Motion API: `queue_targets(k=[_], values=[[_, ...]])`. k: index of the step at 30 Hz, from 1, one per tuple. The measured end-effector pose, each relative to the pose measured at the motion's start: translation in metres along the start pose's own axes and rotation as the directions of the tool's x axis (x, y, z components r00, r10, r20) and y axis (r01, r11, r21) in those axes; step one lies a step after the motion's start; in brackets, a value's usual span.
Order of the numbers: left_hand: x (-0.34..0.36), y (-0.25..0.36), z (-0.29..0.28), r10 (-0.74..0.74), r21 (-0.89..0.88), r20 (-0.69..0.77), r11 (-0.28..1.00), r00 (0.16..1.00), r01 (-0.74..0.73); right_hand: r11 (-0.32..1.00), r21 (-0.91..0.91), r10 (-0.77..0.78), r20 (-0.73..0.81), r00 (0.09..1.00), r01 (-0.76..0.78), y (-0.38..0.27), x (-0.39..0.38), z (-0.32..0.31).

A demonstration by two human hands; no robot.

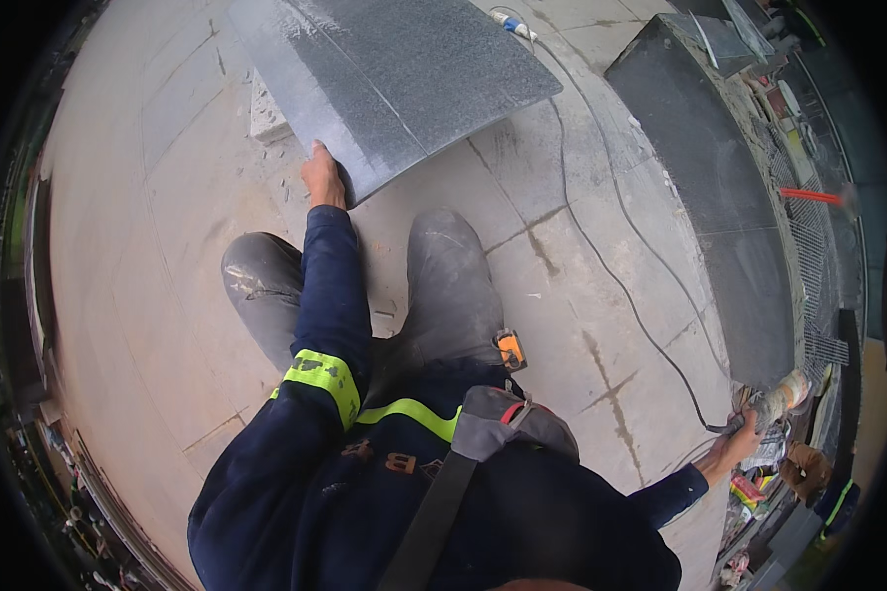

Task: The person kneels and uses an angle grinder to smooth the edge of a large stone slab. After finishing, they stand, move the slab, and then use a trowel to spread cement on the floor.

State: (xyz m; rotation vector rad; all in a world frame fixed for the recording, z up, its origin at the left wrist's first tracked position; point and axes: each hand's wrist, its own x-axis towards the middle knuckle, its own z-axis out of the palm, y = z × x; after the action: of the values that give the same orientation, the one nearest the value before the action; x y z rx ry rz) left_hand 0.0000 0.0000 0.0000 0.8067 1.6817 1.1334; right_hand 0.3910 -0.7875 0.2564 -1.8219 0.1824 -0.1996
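A large dark grey stone slab (434, 74) with a thin pale line across it lies tilted at the top middle. My left hand (323, 179) grips its near left edge, the thumb on top and the other fingers mostly out of sight. Under the slab's left side shows a pale dusty block (268, 116). Far out to the right, my right hand (742, 442) is closed round the rear of a dust-covered corded power tool (783, 396). The working end of the tool is too small to make out. From its back runs a dark cable (629, 295).
The cable loops over the paved floor (562, 433) to a blue-and-white connector (512, 24). Along the right stands a dark stone-faced ledge (724, 207) with mesh (808, 246) and a red-handled tool (813, 196). At lower right is another person's brown-gloved hand (806, 471).
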Motion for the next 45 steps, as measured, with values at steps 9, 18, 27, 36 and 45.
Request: queue_targets(k=[9, 18, 27, 36, 45], values=[[-0.037, 0.037, -0.021, 0.057, 0.433, -0.111, 0.902, 0.992, -0.004, 0.99, 0.141, -0.035, 0.324, 0.946, -0.011, -0.01, -0.129, 0.173], [0.02, 0.006, 0.004, -0.074, -0.604, 0.534, 0.664, 0.842, 0.441, 0.967, 0.233, -0.082, 0.68, 0.729, -0.109, -0.016, -0.192, 0.381], [0.179, -0.026, 0.081, 0.278, -0.699, 0.708, 0.404, 0.649, 0.59, 0.964, 0.197, -0.047, 0.786, 0.617, -0.177, -0.041, -0.243, 0.474], [0.289, 0.011, 0.102, 0.335, -0.602, 0.798, 0.441, 0.5, 0.666, 0.967, 0.164, 0.035, 0.676, 0.736, -0.197, -0.037, -0.253, 0.486], [0.282, 0.071, 0.095, 0.127, -0.497, 0.356, 0.865, 0.926, 0.073, 0.973, 0.144, 0.051, 0.626, 0.778, -0.179, -0.031, -0.258, 0.489]])
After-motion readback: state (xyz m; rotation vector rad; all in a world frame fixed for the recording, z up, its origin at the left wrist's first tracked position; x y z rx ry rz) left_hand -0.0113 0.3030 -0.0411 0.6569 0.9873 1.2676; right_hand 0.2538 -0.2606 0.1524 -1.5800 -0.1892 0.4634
